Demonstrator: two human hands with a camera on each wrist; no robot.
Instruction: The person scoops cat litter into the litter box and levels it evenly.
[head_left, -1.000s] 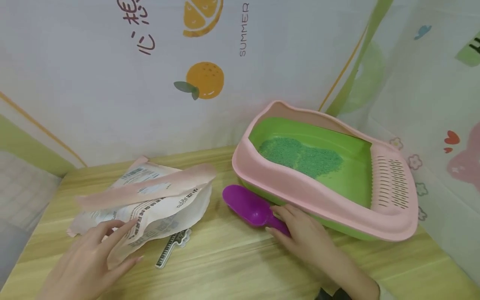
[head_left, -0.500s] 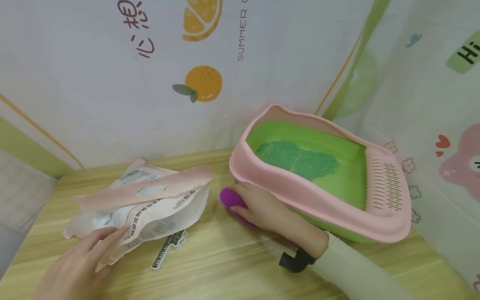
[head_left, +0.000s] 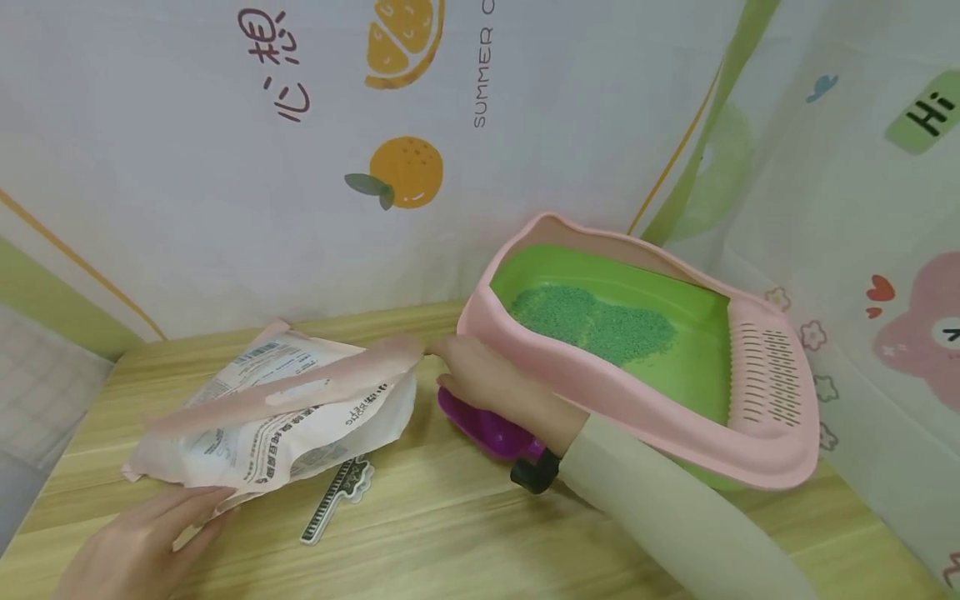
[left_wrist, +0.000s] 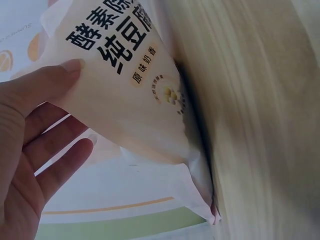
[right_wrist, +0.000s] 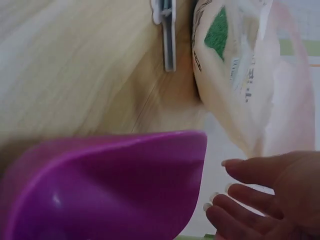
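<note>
My left hand pinches the near-left edge of an opened white and pink litter bag; in the left wrist view the thumb lies on the printed front of the bag, with fingers behind it. My right hand reaches over the purple scoop, its fingertips right at the end of the bag's torn top strip. In the right wrist view, the right hand has thumb and fingers apart and holds nothing. The scoop lies on the table. Green granules show inside the bag.
A pink and green litter box with green granules stands at the right, close beside the scoop. A black and white clip lies at the bag's near edge. Behind the wooden table hangs a printed cloth.
My right hand has let go of the scoop's handle and moved left across it to the bag. My left hand has shifted slightly left and nearer, and now pinches the bag's edge.
</note>
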